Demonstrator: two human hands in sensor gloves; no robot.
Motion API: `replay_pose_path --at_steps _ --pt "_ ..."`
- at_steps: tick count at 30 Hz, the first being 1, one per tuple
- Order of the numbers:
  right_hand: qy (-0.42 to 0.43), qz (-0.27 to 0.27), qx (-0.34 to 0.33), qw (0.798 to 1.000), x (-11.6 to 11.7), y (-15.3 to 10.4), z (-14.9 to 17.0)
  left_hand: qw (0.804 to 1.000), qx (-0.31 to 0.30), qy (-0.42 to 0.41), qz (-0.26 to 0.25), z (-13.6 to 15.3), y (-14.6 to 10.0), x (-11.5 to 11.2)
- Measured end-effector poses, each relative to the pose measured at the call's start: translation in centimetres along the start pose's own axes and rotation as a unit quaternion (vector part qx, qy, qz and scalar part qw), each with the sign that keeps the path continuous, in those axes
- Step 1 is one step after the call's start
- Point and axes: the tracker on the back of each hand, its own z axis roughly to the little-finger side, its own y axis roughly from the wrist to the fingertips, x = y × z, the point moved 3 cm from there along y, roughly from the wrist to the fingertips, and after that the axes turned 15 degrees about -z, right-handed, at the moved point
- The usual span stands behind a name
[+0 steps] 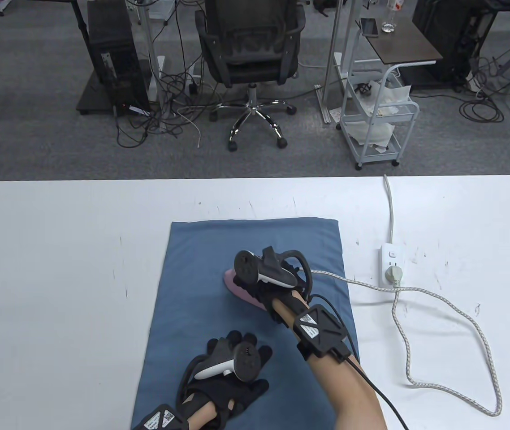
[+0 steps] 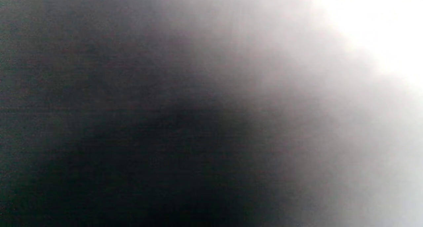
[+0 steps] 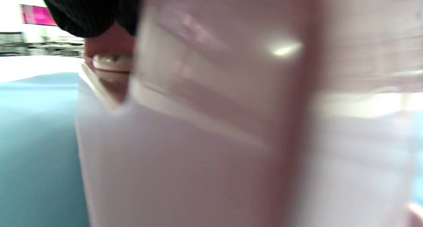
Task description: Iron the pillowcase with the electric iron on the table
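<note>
The flat blue cloth pillowcase point(image 1: 246, 313) lies in the middle of the white table point(image 1: 58, 268), and everything here is told from it; on its near end rests the left hand point(image 1: 232, 371) in its black glove, fingers spread wide and pressed flat on the cloth, and the left wrist view is only a grey blur, so it adds nothing; this hand could get burned if the iron slides back toward it, because the two are near each other on the same cloth; past it, around the middle of the pillowcase, sits the pink plastic electric iron point(image 1: 244, 291), and the right hand point(image 1: 277, 286) wraps around its handle, mostly hiding it; in the right wrist view the pink body fills the frame with the blue cloth beside it; if the iron stops too long in one spot, the cloth could scorch; if the left hand lifts, the cloth could bunch up and get a new crease; off the right side of the pillowcase the white braided cord point(image 1: 438, 304) loops loosely over the table to the white power strip point(image 1: 390, 264); that cord could drag over the cloth or tug the plug.
</note>
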Motion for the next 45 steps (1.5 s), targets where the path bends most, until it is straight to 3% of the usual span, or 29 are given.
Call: replay_pose_path --at_steps 3,7,12,19,25,33,40,45 --pt "0.009 0.0 0.025 1.0 -0.4 1.4 0.7 1.0 0.0 0.0 0.0 0.0 0.0 0.0" --pt "0.025 -0.002 0.006 1.0 -0.6 1.2 0.9 1.0 0.0 0.0 0.0 0.0 0.0 0.0" --pt "0.043 0.001 -0.084 0.996 -0.1 -2.7 -0.2 1.0 0.0 0.0 0.0 0.0 0.0 0.0" --pt "-0.034 -0.013 -0.164 0.986 1.1 -6.8 -2.7 1.0 0.0 0.001 -0.001 0.0 0.0 0.0" --pt "-0.025 -0.02 -0.179 0.983 1.2 -4.7 -5.2 1.0 0.0 0.001 -0.001 0.0 0.0 -0.1" --pt "-0.014 -0.005 -0.085 0.996 -0.2 1.3 -7.6 1.0 0.0 0.001 -0.001 0.1 0.1 0.0" --pt "-0.035 -0.013 -0.053 0.998 -0.2 1.1 -6.8 1.0 0.0 0.0 -0.001 0.1 0.1 0.0" --pt "-0.036 -0.014 -0.017 0.999 0.0 -0.4 -3.3 1.0 0.0 0.001 -0.001 0.1 0.1 0.0"
